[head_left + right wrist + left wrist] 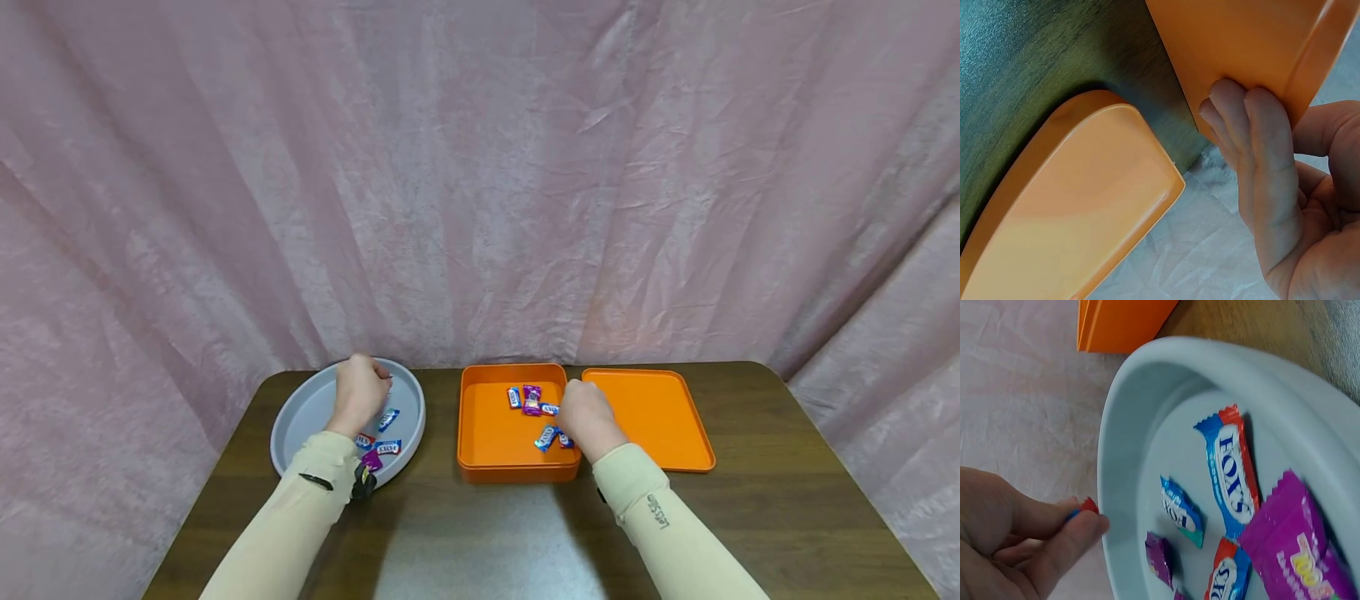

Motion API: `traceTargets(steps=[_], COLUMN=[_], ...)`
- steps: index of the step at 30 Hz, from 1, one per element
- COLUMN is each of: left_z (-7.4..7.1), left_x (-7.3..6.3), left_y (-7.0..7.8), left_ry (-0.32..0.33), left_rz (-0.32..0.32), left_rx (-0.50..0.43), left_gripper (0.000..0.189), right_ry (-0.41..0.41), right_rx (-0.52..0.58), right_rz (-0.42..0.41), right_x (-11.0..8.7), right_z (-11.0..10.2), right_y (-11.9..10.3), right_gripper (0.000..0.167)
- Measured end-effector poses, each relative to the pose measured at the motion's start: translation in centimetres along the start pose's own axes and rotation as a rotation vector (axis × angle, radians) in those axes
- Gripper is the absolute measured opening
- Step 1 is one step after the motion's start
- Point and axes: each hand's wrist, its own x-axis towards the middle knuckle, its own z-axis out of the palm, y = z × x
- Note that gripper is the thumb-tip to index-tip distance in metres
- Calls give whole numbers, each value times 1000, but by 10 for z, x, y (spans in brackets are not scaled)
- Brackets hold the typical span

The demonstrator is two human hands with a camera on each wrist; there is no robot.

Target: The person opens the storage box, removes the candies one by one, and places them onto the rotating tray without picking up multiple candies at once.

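Observation:
My left hand is over the round grey tray, pinching a small candy in a red and blue wrapper between thumb and finger, most of it hidden. Inside the tray lie blue and red Fox's candies and purple-wrapped candies. At the right side of the square orange box, my right hand grips the wall, its fingers flat along the outside and the thumb over the rim. Several blue candies and a purple one are in the box.
Right of the box lies a flat orange lid with a low rim, partly behind my right hand. Everything stands on a dark wooden table. A pink curtain hangs close behind the table's back edge.

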Motion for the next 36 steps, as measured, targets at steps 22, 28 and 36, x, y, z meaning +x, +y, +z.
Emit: traceTargets(steps=[22, 28, 36], left_z=[18, 22, 22], left_x=[0, 1, 2], left_y=[-2, -7, -9], left_ry=[-144, -164, -165], left_rz=[2, -23, -43], left_rx=[74, 80, 46], left_gripper=[9, 8, 20], right_ry=[-5, -9, -8], right_rx=[14, 9, 12], right_rz=[7, 6, 17], right_x=[-2, -1, 0], right_z=[-1, -1, 0], right_y=[-1, -1, -1], right_gripper=[41, 41, 42])
